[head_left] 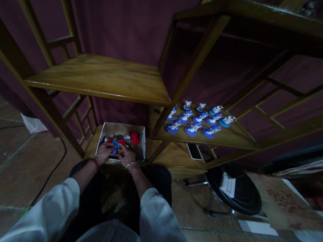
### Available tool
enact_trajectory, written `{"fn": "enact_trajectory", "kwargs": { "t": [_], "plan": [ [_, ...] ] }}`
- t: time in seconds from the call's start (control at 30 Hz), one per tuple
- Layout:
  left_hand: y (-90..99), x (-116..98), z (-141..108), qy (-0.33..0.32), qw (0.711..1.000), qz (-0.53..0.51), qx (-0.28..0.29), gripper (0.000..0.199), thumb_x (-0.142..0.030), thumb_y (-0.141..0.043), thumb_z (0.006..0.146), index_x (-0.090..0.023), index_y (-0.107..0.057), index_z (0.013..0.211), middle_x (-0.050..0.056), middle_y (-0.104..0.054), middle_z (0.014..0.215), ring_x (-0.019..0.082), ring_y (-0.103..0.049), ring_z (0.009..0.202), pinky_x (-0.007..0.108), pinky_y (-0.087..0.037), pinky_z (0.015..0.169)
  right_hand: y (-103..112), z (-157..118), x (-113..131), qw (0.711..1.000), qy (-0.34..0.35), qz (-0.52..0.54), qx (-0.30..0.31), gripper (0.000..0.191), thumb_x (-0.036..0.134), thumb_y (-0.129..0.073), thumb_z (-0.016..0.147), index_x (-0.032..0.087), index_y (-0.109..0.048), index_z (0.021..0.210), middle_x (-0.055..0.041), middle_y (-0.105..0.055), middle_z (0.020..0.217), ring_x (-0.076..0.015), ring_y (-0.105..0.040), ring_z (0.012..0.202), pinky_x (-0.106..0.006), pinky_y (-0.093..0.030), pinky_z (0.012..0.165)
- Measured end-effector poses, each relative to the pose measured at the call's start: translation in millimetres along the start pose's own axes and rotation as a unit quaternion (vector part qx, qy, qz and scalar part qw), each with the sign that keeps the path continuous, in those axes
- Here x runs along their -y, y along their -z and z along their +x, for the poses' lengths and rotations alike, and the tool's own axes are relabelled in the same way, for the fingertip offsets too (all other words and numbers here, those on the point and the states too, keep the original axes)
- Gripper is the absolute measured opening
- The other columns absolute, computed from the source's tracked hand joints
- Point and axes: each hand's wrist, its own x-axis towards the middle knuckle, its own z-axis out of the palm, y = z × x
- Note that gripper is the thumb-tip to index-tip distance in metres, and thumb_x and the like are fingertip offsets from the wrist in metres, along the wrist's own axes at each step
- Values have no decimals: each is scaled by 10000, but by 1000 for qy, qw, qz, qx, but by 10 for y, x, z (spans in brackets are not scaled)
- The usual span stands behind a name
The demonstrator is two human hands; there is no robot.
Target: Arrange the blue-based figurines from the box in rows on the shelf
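A shallow white box (144, 144) sits on the low shelf, with several small figurines inside, some with red parts (135, 138). Over its near side my left hand (104, 152), a red bead bracelet on the wrist, has its fingers closed on a small blue figurine (115, 147). From the other side my right hand (127, 156), wearing a silvery bracelet, pinches the same figurine. Dim light and the fingers hide much of its shape.
Rows of purple-and-white figurines (193, 128) stand on a shelf to the right. Below them lies a phone (194, 152). A wooden shelf board (105, 77) overhangs the box. A black round stool (237, 190) stands at right; a cable (54, 169) crosses the floor at left.
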Motion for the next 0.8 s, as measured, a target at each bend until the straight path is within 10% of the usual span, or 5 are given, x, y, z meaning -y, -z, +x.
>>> {"fn": "enact_trajectory", "kwargs": {
  "t": [0.57, 0.8],
  "plan": [
    [-48, -130, -195, 68, 988, -136, 28, 201, -209, -424, 819, -112, -564, 924, 50, -659, 764, 100, -626, 658, 193, -503, 590, -9, 23, -78, 998, -23, 41, -43, 339, 285, -563, 751, 283, -568, 1090, 14, -617, 1077, -130, -564, 975, -242, -427, 872],
    [-64, -75, -137, 83, 986, -142, -6, 231, -103, -433, 782, -83, -541, 985, 77, -651, 857, 104, -628, 699, 190, -509, 639, -32, 70, -88, 979, -112, 172, -13, 330, 307, -401, 845, 241, -524, 1144, 15, -677, 782, -96, -636, 661, -187, -515, 642]
  ]
}}
